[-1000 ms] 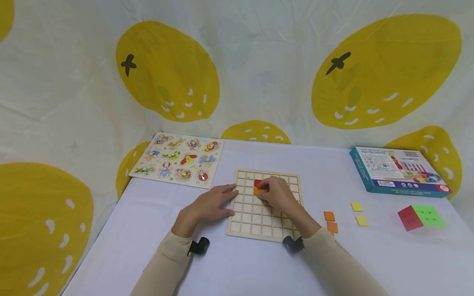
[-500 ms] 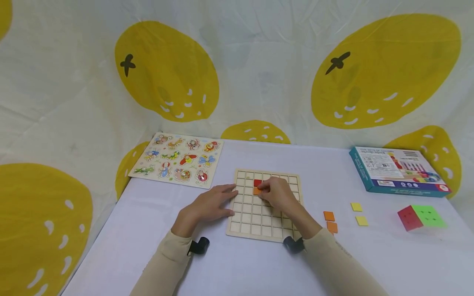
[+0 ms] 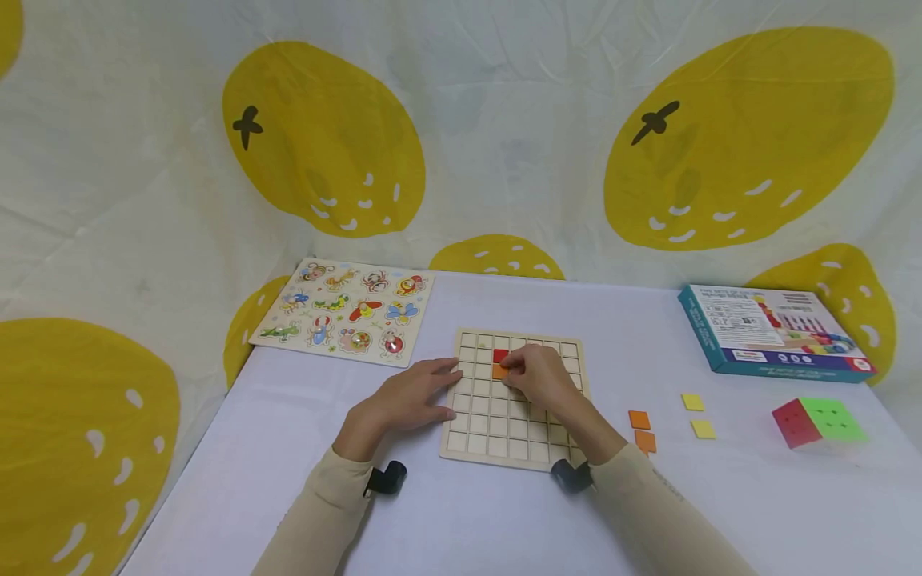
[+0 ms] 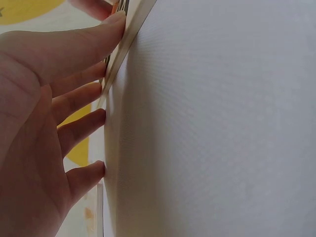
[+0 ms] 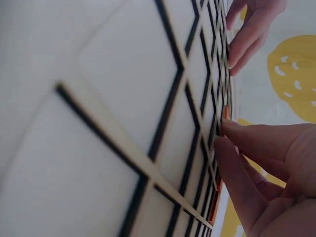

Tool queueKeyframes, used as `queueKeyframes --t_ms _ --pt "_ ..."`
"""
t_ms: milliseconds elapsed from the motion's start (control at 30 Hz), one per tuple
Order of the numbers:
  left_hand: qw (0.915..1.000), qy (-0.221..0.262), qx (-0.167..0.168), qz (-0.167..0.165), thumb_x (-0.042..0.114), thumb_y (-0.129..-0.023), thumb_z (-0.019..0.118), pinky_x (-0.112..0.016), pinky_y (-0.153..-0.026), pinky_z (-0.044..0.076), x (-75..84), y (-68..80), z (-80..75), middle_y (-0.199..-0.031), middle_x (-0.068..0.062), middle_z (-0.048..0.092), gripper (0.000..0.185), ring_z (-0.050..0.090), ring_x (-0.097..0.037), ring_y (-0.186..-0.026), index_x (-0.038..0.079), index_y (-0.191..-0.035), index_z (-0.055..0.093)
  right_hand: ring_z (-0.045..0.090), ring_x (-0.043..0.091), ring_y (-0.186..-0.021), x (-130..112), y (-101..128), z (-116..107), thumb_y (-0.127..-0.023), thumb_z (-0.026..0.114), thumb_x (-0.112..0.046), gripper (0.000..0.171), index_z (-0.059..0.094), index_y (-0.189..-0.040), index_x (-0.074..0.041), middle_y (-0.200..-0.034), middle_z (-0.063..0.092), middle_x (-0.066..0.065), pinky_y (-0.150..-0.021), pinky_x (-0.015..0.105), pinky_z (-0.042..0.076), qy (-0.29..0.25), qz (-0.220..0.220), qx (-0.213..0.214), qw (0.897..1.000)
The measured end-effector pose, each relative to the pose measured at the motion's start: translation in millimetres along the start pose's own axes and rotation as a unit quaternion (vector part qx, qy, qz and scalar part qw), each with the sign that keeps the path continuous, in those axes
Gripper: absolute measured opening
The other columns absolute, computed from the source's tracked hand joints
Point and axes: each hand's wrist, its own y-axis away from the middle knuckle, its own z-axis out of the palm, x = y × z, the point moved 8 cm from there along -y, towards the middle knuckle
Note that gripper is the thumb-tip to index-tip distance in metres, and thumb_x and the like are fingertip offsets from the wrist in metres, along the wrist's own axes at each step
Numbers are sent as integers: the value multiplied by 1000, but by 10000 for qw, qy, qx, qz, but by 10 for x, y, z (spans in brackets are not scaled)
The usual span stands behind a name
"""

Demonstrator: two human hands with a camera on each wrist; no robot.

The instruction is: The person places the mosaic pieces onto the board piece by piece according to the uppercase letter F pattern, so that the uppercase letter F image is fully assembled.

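A wooden grid board [image 3: 479, 442] lies flat on the white table. My left hand [image 3: 399, 406] rests at its left edge with fingers spread and fairly straight; in the left wrist view the thumb touches the board's rim [image 4: 129, 39]. A red tile [image 3: 500, 354] sits in a cell in the upper part of the grid. Directly below it is an orange tile [image 3: 498, 372], which the bent thumb and index finger of my right hand [image 3: 542, 378] pinch at the board. The right hand covers several cells behind it.
Two orange tiles [image 3: 639, 420] and two yellow tiles [image 3: 692, 402] lie right of the board. Farther right are a red-and-green puzzle cube [image 3: 821, 422] and a teal-edged box [image 3: 781, 332]. A bug picture puzzle [image 3: 346, 312] lies at the back left.
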Motion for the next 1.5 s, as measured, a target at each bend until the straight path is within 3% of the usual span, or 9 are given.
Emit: queueKeyframes --t_ms 133,267,533,833,1133,1300,1500 --pt "10000 4 -1 4 41 -93 73 -50 -122 39 -8 4 7 -167 0 37 68 36 -27 -154 19 -152 50 67 14 -88 -12 57 -39 -87 78 -8 36 73 -123 -6 -116 76 9 -76 25 54 -193 -33 -208 9996" --pt "10000 -57 0 21 41 -92 73 -49 -122 39 -14 -1 14 -167 0 37 68 36 -26 -154 19 -153 50 73 20 -100 -1 169 -161 -87 79 -12 46 68 -132 -9 -125 74 11 -78 30 60 -337 -44 -288 9990" --pt "10000 -54 -1 25 41 -92 73 -49 -122 38 -10 0 1 -167 -1 36 69 36 -27 -155 18 -153 49 64 35 -120 226 467 -541 -88 79 -22 54 63 -139 -13 -137 65 16 -88 44 59 442 113 96 9989" --pt "10000 -32 7 38 39 -92 73 -49 -121 39 -21 -10 4 -167 -2 37 67 36 -27 -154 18 -152 50 62 40 -116 631 786 -878 -90 78 -31 62 57 -145 -13 -144 57 21 -88 47 60 617 690 341 9951" --pt "10000 -23 -11 30 41 -92 73 -49 -122 39 -18 -13 8 -168 0 35 68 35 -26 -155 18 -152 50 55 46 -121 1058 1007 -984 -88 78 -36 68 54 -147 -12 -142 55 28 -71 32 61 629 1309 140 9893" --pt "10000 19 -37 0 40 -93 73 -49 -122 39 -13 -3 14 -168 0 35 68 34 -26 -155 19 -153 49 55 45 -119 1265 1060 -993 -88 78 -38 70 54 -146 -8 -138 56 30 -78 39 61 677 1680 -125 9834" --pt "10000 50 -47 -19 39 -93 73 -49 -121 39 -7 -2 17 -168 0 35 68 34 -26 -156 19 -153 49 60 37 -105 1420 1084 -966 -87 80 -36 65 59 -139 -4 -121 64 26 -79 40 60 782 1803 -242 9802"
